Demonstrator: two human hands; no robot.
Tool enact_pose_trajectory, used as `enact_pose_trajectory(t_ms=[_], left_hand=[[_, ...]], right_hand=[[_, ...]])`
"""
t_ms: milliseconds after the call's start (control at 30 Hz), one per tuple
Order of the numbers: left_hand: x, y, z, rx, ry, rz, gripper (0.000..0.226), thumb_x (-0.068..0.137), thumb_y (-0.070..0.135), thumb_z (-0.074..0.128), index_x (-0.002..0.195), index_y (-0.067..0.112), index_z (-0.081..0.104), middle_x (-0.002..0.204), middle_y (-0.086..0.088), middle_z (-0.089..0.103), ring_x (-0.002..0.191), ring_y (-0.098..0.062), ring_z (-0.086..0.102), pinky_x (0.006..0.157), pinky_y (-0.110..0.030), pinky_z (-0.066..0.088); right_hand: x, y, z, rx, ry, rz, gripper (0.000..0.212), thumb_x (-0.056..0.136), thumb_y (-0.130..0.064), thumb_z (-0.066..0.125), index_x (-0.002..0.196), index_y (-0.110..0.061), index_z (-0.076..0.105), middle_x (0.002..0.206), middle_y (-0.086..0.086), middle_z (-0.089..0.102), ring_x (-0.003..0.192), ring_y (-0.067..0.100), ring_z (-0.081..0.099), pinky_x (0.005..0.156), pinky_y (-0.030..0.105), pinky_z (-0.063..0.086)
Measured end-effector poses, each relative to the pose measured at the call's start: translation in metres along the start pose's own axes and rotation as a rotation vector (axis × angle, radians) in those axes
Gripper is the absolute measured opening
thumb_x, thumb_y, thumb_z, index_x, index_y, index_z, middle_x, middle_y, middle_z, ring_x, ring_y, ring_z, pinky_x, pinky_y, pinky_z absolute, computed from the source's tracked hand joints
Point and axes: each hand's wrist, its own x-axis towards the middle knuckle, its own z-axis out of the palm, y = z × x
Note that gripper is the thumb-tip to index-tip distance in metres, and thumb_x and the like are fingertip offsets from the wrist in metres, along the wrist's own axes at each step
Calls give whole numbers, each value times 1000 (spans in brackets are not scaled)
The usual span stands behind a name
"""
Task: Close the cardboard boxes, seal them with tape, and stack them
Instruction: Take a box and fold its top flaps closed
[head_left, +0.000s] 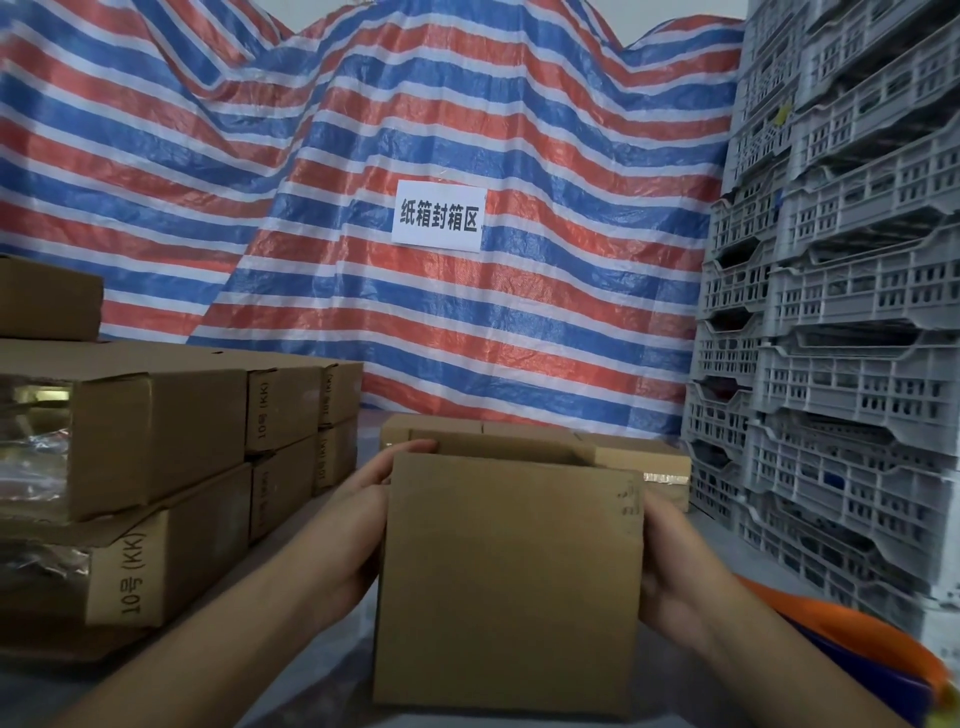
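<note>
We are seeing a small cardboard box (511, 582) at near centre, held up between both hands. The left hand (358, 525) is pressing its left side, fingers (410, 448) stretched long and reaching up to the top far-left corner. The right hand (670, 571) is cupping the right side; its fingers are going behind the box, so we cannot tell how they are lying. The box's top is looking open, one flap (498, 441) standing at the far edge.

Just beyond it, on the grey surface (332, 639), more low boxes (639, 457) are lying flat, one showing a strip of clear tape (667, 478) on its near face.

At left, a stack of long cartons (156, 431) printed "10호 (KK)" is sitting two high, several rows deep, with their near ends open and plastic wrap showing inside. Another carton (47, 296) is resting on top at far left.

At right, grey slotted plastic crates (852, 322) are rising in tall columns. An orange and blue object (857, 639) is showing at near right. Behind everything, a red, white and blue striped tarp (363, 156) is hanging, carrying a white sign (439, 216) with black Chinese characters.
</note>
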Motion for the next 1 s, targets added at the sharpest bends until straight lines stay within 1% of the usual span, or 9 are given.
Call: enact_pose_trajectory(t_ms=[200, 300, 400, 533, 600, 667, 767, 933, 1000], left_hand=[[-1, 0, -2, 33, -32, -4, 22, 91, 18, 63, 103, 32, 73, 89, -12, 74, 71, -22, 71, 56, -30, 55], [-2, 1, -2, 101, -41, -4, 22, 92, 13, 59, 91, 27, 76, 81, -9, 73, 66, -19, 69, 55, -28, 54], [-2, 2, -1, 221, -44, 16, 18, 91, 26, 60, 86, 25, 78, 77, -6, 72, 68, -18, 67, 60, -27, 53], [2, 8, -9, 228, -119, -32, 63, 85, 76, 34, 99, 33, 78, 104, -2, 75, 98, -16, 70, 93, -37, 47], [4, 13, -16, 211, -253, -43, 84, 78, 89, 22, 108, 32, 76, 118, -3, 71, 111, -16, 66, 98, -39, 42], [4, 16, -22, 232, -324, -20, 92, 64, 95, 33, 116, 30, 73, 125, -3, 68, 118, -18, 62, 102, -41, 40], [6, 12, -26, 285, -296, 1, 104, 45, 96, 58, 127, 32, 63, 126, 4, 67, 121, -16, 60, 105, -42, 42], [10, 7, -22, 360, -179, -4, 79, 58, 86, 65, 115, 32, 70, 114, 6, 72, 105, -10, 68, 98, -37, 45], [10, 6, -20, 349, -110, -21, 66, 69, 77, 64, 113, 28, 71, 109, 4, 74, 100, -12, 70, 97, -37, 46]], right_hand=[[0, 0, 6, -107, 3, 50, 25, 80, -30, 67, 64, -13, 76, 65, 8, 68, 55, 20, 67, 50, 28, 54], [-1, -2, 5, -126, -2, 49, 25, 84, -29, 66, 69, -13, 77, 70, 10, 69, 59, 22, 68, 53, 32, 56], [-1, -1, 5, -140, -14, 39, 21, 78, -31, 69, 69, -14, 78, 70, 10, 70, 62, 22, 69, 57, 32, 57], [-2, -2, 5, -147, -19, 28, 21, 74, -32, 70, 72, -13, 76, 71, 10, 69, 62, 22, 69, 56, 31, 57], [-2, -2, 5, -149, -10, 26, 21, 74, -33, 70, 72, -13, 76, 72, 10, 70, 62, 23, 69, 57, 31, 57], [-1, -1, 4, -147, -3, 19, 21, 77, -32, 69, 76, -12, 76, 73, 11, 70, 63, 23, 69, 59, 32, 58], [1, 0, 3, -133, 0, 14, 21, 73, -33, 69, 71, -14, 77, 72, 10, 70, 62, 23, 69, 59, 32, 58], [1, 0, 4, -115, -91, 10, 27, 54, -37, 76, 71, -16, 80, 75, 10, 73, 64, 21, 71, 57, 30, 58], [2, 1, 4, -94, -84, 23, 28, 60, -35, 73, 75, -13, 81, 79, 11, 75, 66, 21, 73, 56, 29, 58]])
